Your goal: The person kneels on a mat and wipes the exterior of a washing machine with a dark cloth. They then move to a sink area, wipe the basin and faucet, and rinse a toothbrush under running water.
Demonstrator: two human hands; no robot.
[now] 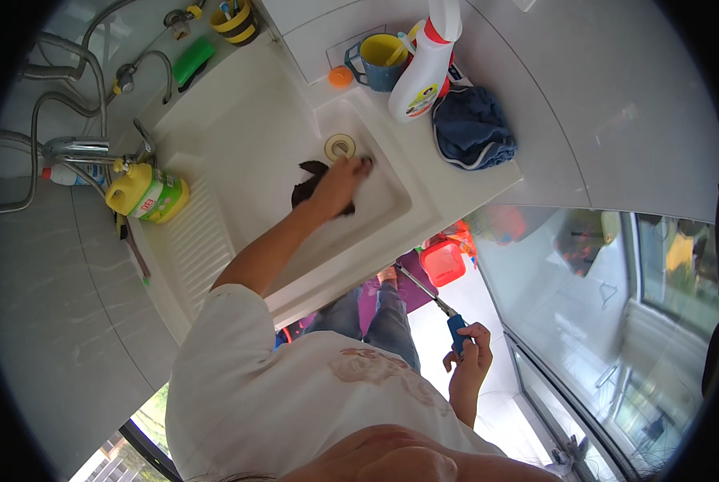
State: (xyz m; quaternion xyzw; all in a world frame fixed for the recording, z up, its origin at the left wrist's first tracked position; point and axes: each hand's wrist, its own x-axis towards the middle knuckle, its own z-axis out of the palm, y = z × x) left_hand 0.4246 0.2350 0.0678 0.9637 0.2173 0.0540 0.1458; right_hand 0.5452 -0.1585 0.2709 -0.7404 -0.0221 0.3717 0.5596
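My left hand (pixel 340 184) reaches into the white sink (pixel 257 120), over a crumpled dark brown cloth-like piece (pixel 306 188) close to the drain (pixel 340 146). Parts of that piece show beside the hand and under the wrist. Something small and dark is at the blurred fingertips; whether the fingers grip it is unclear. Outside the sink's front edge, my right hand (pixel 472 355) has its fingers around the blue grip (pixel 457 333) of a long-handled tool. Its thin metal shaft (pixel 419 283) slants away towards the floor near my feet.
On the right ledge stand a white spray bottle (pixel 416 84), a blue mug (pixel 383 63) and a bunched navy cloth (pixel 474 128). A yellow detergent jug (pixel 148 193) stands left, by the faucet (pixel 82 147). Below lie a red plastic basin (pixel 443 264) and a purple mat (pixel 416 280). Glass panels (pixel 552 289) border the right.
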